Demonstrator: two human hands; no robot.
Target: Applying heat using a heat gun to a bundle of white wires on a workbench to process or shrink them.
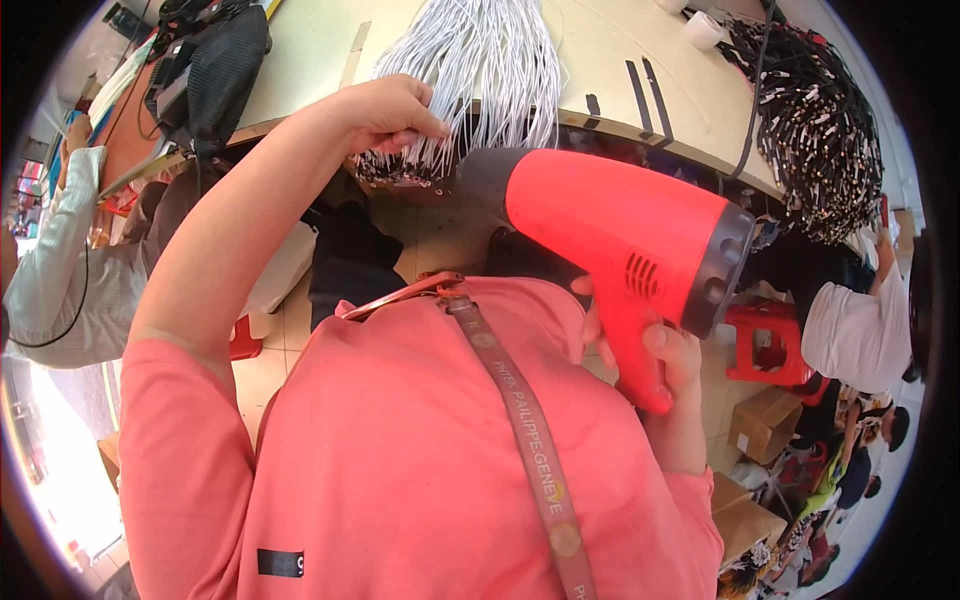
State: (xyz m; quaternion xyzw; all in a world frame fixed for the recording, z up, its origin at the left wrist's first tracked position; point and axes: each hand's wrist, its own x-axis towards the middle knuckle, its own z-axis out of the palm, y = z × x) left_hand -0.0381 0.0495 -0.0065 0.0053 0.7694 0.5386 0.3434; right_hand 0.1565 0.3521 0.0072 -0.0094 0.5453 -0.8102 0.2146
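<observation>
A thick bundle of thin white cables [490, 50] lies over the table edge, its ends hanging down in front. My left hand [392, 115] is closed at the left side of the bundle, thumb and fingers pinched on some of the white cables; how many is hidden. My right hand [675, 355] is wrapped round the handle of a red hair dryer [610, 205] with a black nozzle and a black rear ring. Its nozzle [487, 180] points left toward the hanging cable ends, just below and right of my left hand.
The pale table [610, 60] carries strips of black tape [640, 95] and a white roll [705, 30]. Black cables [820, 130] hang off its right side. A black bag [215, 75] lies at the left. Co-workers sit on both sides; a red stool [765, 345] and cardboard boxes [765, 425] stand right.
</observation>
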